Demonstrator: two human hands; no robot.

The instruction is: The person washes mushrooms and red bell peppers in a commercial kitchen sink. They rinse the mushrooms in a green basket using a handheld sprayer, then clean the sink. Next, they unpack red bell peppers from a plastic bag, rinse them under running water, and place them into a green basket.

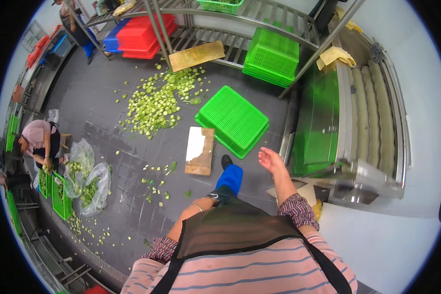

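Observation:
My right hand (270, 160) is held out over the floor with bare palm and fingers slightly curled; nothing is in it. Just beyond it, an upturned green plastic basket (233, 119) lies on the dark tiles. My left hand (205, 203) is low at my thigh, close to a dark item with a white mark; its fingers are mostly hidden, so I cannot tell whether it holds anything. Ahead of my shoe lies a cardboard piece (207, 152) with a torn white surface. Farther off, a heap of cut green vegetable ends (152, 106) spreads over the floor.
A metal rack (239, 65) holds stacked green baskets (272, 55) and red bins (141, 35); a board (196, 55) leans on it. Steel machinery (330, 136) stands at right. At left a person (40, 141) bends over green crates (61, 196) beside plastic bags of greens (95, 191). Another person (79, 27) stands behind.

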